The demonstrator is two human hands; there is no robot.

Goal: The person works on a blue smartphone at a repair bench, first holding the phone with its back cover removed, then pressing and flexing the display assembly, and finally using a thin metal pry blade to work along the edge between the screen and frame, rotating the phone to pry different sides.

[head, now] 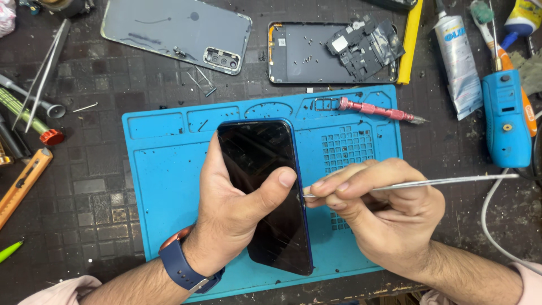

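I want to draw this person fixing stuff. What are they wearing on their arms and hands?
Both hands are bare, with no gloves or rings showing. The left hand has a watch with a dark blue strap, a silver buckle and an orange-edged case on its wrist. The right hand wears nothing. Pale pink sleeves are pushed up both forearms, peeking in at the bottom corners.

I see a dark, grimy workbench [101, 186] with a worn grid-patterned surface, scuffed and dusty, evenly lit from above; no walls or floor visible.

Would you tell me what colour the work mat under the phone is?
The mat is bright blue, flecked with dark debris; the head view shows it.
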